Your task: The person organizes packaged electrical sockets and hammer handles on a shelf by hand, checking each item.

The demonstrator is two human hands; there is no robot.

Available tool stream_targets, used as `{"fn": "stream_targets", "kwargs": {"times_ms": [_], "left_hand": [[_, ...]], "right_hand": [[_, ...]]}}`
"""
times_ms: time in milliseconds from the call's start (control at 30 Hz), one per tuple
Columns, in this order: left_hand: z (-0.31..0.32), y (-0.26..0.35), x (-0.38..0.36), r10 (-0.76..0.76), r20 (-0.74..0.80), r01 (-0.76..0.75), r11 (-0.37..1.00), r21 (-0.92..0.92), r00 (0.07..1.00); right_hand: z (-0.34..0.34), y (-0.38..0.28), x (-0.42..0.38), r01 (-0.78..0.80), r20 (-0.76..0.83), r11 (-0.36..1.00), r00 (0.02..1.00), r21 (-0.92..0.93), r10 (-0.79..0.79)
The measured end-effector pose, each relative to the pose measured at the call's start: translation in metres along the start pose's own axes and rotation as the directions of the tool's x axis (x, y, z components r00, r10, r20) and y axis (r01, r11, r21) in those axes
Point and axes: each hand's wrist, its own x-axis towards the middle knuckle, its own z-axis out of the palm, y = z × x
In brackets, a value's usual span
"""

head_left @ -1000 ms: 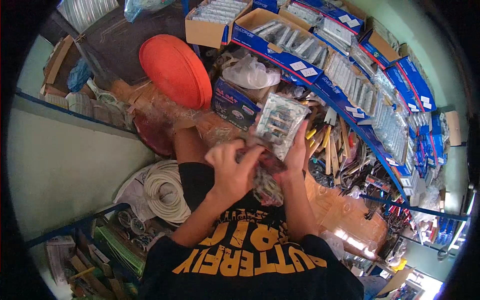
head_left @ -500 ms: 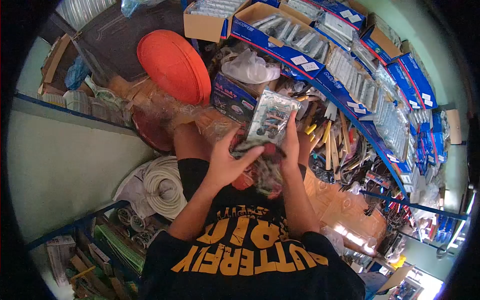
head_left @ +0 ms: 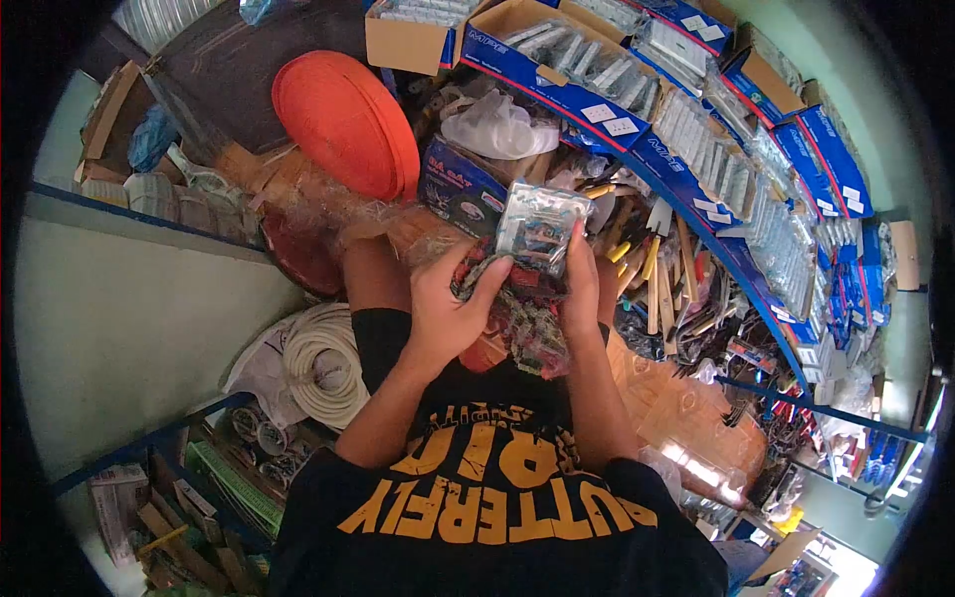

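A clear-wrapped electrical plate (head_left: 542, 224), with metal parts and wiring showing on its face, is held up tilted in front of my lap. My right hand (head_left: 584, 289) grips its right edge, thumb along the side. My left hand (head_left: 443, 310) is closed on a crumpled red, black and grey patterned cloth (head_left: 532, 333), its thumb pressing near the plate's lower left corner. The cloth hangs below the plate between both hands and covers its lower end. Some left fingers are hidden behind the cloth.
Blue cardboard boxes (head_left: 557, 90) of wrapped plates line the curved shelf at the right. A dark printed box (head_left: 460, 189), an orange-red round stool (head_left: 343, 124) and wooden-handled tools (head_left: 657, 289) lie ahead. Coiled white hose (head_left: 323, 368) sits at my left.
My left thumb has drawn back to the left and up toward the plate's corner. The cloth, blurred before, now hangs lower and sharper. The plate has tipped slightly.
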Motion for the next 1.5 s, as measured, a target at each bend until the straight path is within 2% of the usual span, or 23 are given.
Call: {"fn": "stream_targets", "kwargs": {"times_ms": [233,400,467,500,567,600,667,733,800,833,867,900,933,967,1000,1033,1067,1100,1133,1200,1267,1300,1500], "left_hand": [[-0.012,0.014,0.020,0.107,-0.109,-0.101,0.993,0.061,0.988],[-0.025,0.020,0.035,0.005,-0.057,-0.008,0.999,-0.038,0.998],[-0.032,0.019,0.042,0.099,0.062,-0.107,0.983,0.150,0.993],[-0.037,0.021,0.045,0.100,0.065,-0.109,0.983,0.150,0.993],[-0.049,0.024,0.050,-0.039,0.394,-0.102,0.938,0.332,0.918],[-0.051,0.017,0.049,-0.040,0.392,-0.100,0.938,0.331,0.919],[-0.054,0.000,0.044,0.040,0.552,-0.157,0.974,0.166,0.833],[-0.058,0.002,0.043,-0.058,0.651,-0.150,0.954,0.259,0.757],[-0.052,-0.008,0.029,0.096,0.517,-0.188,0.974,0.129,0.851],[-0.051,-0.008,0.022,0.029,0.462,-0.111,0.982,0.152,0.886],[-0.049,-0.008,0.016,0.025,0.466,-0.108,0.983,0.151,0.885],[-0.046,-0.007,0.011,0.056,0.323,-0.125,0.972,0.198,0.945],[-0.043,-0.008,0.006,0.093,0.171,-0.135,0.960,0.247,0.981],[-0.038,-0.012,-0.001,0.091,0.170,-0.131,0.960,0.247,0.981],[-0.031,-0.021,-0.009,0.273,0.121,-0.299,0.879,0.371,0.954],[-0.024,-0.027,-0.018,0.450,0.098,-0.436,0.752,0.494,0.887],[-0.018,-0.030,-0.026,0.446,0.103,-0.435,0.755,0.491,0.889],[-0.012,-0.032,-0.031,0.533,0.193,-0.547,0.659,0.517,0.824],[-0.005,-0.033,-0.036,0.607,0.284,-0.649,0.548,0.528,0.742],[0.001,-0.031,-0.046,0.620,0.269,-0.651,0.543,0.531,0.737],[-0.001,-0.022,-0.042,0.616,0.323,-0.685,0.542,0.487,0.718],[-0.001,-0.019,-0.038,0.617,0.322,-0.684,0.540,0.490,0.718],[0.003,0.010,-0.001,0.507,0.428,-0.659,0.495,0.566,0.748]], "right_hand": [[-0.010,0.020,0.004,-0.073,0.081,0.997,0.994,-0.018,0.074],[-0.013,0.030,0.003,-0.004,0.238,0.992,0.971,-0.126,0.034],[-0.011,0.028,0.003,0.298,0.393,0.908,0.904,-0.296,-0.168],[-0.016,0.027,0.005,0.298,0.391,0.908,0.905,-0.295,-0.170],[-0.031,0.022,0.017,0.268,0.512,0.790,0.857,-0.551,0.066],[-0.032,0.012,0.020,0.267,0.512,0.790,0.856,-0.552,0.068],[-0.029,-0.012,0.025,0.408,0.691,0.666,0.687,-0.624,0.226],[-0.026,-0.015,0.028,0.547,0.788,0.661,0.606,-0.513,0.109],[-0.026,-0.031,0.020,0.575,0.633,0.368,0.773,-0.731,0.051],[-0.030,-0.029,0.021,0.567,0.564,0.304,0.819,-0.765,-0.109],[-0.032,-0.023,0.019,0.562,0.560,0.306,0.822,-0.768,-0.107],[-0.033,-0.015,0.017,0.466,0.337,0.362,0.868,-0.808,-0.366],[-0.037,-0.005,0.016,0.379,0.070,0.439,0.815,-0.815,-0.575],[-0.048,0.015,0.016,0.313,-0.024,0.509,0.834,-0.802,-0.551],[-0.040,0.019,0.009,0.311,-0.023,0.508,0.836,-0.803,-0.548],[-0.024,0.028,0.001,0.224,-0.068,0.925,0.964,-0.306,-0.256],[-0.017,0.035,-0.004,0.070,0.030,0.996,0.997,0.059,-0.072],[-0.009,0.042,-0.009,-0.155,0.126,0.911,0.985,0.382,0.114],[-0.009,0.047,-0.009,-0.257,0.188,0.849,0.964,0.461,0.190],[-0.010,0.046,-0.007,-0.285,0.198,0.835,0.956,0.471,0.215],[-0.008,0.034,-0.006,-0.320,0.375,0.835,0.915,0.447,0.150],[-0.012,0.046,-0.006,-0.306,0.231,0.847,0.947,0.436,0.223],[-0.019,0.049,-0.006,-0.329,0.323,0.824,0.927,0.461,0.190]]}}
